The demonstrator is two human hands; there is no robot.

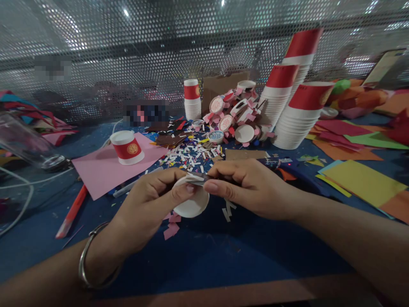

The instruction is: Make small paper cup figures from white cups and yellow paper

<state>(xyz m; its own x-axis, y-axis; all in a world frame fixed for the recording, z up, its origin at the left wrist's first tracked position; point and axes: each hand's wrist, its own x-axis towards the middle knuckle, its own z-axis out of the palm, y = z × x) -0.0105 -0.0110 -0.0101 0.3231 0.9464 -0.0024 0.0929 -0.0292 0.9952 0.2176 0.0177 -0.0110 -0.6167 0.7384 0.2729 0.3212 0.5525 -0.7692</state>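
Note:
My left hand (150, 200) is closed on a white paper cup (193, 204) held just above the blue table, its round bottom facing me. My right hand (246, 185) is closed in a pinch on the cup's upper edge, where a thin strip of paper shows between thumb and forefinger. The two hands touch at the cup. A metal bangle (87, 256) sits on my left wrist. Small pink and white paper scraps (172, 226) lie on the table right under the hands.
A red-and-white cup (127, 147) stands upside down on a pink sheet (102, 168). Stacks of cups (294, 115) lean at the back right beside a heap of cut cup pieces (233, 119). Coloured paper sheets (361, 181) lie right; an orange pencil (72, 211) left. A perforated screen (128, 55) closes the back.

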